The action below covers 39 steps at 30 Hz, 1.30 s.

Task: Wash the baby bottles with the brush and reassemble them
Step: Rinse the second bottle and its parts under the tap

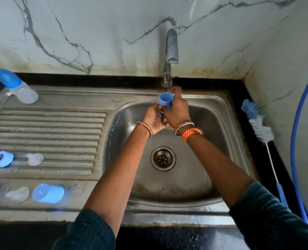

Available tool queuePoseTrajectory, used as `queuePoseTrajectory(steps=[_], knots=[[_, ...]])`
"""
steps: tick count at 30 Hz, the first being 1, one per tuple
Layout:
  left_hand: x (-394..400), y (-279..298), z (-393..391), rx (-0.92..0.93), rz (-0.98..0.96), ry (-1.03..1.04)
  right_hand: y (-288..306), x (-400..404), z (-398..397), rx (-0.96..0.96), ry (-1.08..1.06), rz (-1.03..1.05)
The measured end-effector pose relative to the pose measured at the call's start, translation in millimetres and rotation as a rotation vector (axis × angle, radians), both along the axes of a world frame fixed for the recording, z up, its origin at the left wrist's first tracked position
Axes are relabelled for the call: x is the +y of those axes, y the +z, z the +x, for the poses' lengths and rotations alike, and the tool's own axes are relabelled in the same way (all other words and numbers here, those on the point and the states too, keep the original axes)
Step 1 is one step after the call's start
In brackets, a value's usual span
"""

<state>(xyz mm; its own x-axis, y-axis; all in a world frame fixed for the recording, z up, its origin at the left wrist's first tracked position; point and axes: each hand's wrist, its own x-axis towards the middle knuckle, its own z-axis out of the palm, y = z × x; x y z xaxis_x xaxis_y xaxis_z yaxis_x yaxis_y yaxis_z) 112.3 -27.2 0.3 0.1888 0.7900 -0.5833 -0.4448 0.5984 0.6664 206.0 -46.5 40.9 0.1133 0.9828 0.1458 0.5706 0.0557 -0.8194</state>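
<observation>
over the steel sink (221,112), your right hand (176,112) grips a blue bottle cap (165,101), mouth up, under a thin stream from the tap (171,46). your left hand (154,118) cups just beside it, fingers relaxed, touching the cap's lower edge. the bottle brush (257,123) lies on the right counter; an assembled baby bottle (17,86) stands at the drainboard's far left, loose parts nearer.

1. A home kitchen: a stainless steel sink (194,177) with a ribbed drainboard (46,138) is set into a black tabletop (239,87).
2. A tap (171,49) runs water into the basin.
3. Stained marble-pattern wall tiles (95,33) back the sink.
4. A bottle brush (261,129) and a capped baby bottle (17,86) lie beside it.
</observation>
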Motion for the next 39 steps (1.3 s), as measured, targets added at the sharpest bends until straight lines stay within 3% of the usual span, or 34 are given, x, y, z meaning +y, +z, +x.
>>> queuePoseTrajectory(steps=[2,5,8,12,16,17,21,22,24,28,33,39], knots=[[1.2,-8.0,-7.3,0.142,0.0,-0.029,-21.6,-0.2,0.8,0.006,-0.006,-0.048],[-4.2,-19.3,-18.0,0.254,-0.044,0.033,-54.8,-5.0,3.0,-0.224,0.104,-0.178],[-4.1,-29.3,-30.6,0.308,-0.07,0.041,-64.8,-7.2,-6.2,-0.021,-0.012,-0.108],[-9.9,-30.7,-36.4,0.335,-0.128,0.008,-70.5,4.3,-8.1,-0.129,0.005,-0.228],[-6.9,-30.6,-35.8,0.295,-0.15,-0.01,-57.5,11.8,-12.5,0.05,0.013,-0.219],[-8.3,-31.1,-34.9,0.286,-0.162,-0.007,-55.7,13.1,-12.8,0.187,-0.007,-0.292],[-4.5,-22.3,-30.7,0.138,-0.134,0.08,-28.2,20.1,-13.3,1.346,-0.03,-0.673],[-5.0,-20.7,-30.2,0.096,-0.131,0.091,-22.7,20.3,-10.8,1.464,-0.012,-0.727],[-5.2,-15.5,-27.7,0.044,-0.128,0.096,-16.7,21.7,-8.3,1.519,0.023,-0.788],[-3.8,-6.2,-23.6,-0.037,-0.117,0.11,-18.8,24.9,-5.8,1.347,-0.028,-0.859],[-6.0,-7.7,-25.8,0.058,-0.095,0.085,-20.7,19.7,-0.1,1.128,-0.022,-0.794],[-10.0,-19.1,-30.7,0.134,-0.126,0.023,-40.2,16.5,8.4,0.16,0.028,-0.416]])
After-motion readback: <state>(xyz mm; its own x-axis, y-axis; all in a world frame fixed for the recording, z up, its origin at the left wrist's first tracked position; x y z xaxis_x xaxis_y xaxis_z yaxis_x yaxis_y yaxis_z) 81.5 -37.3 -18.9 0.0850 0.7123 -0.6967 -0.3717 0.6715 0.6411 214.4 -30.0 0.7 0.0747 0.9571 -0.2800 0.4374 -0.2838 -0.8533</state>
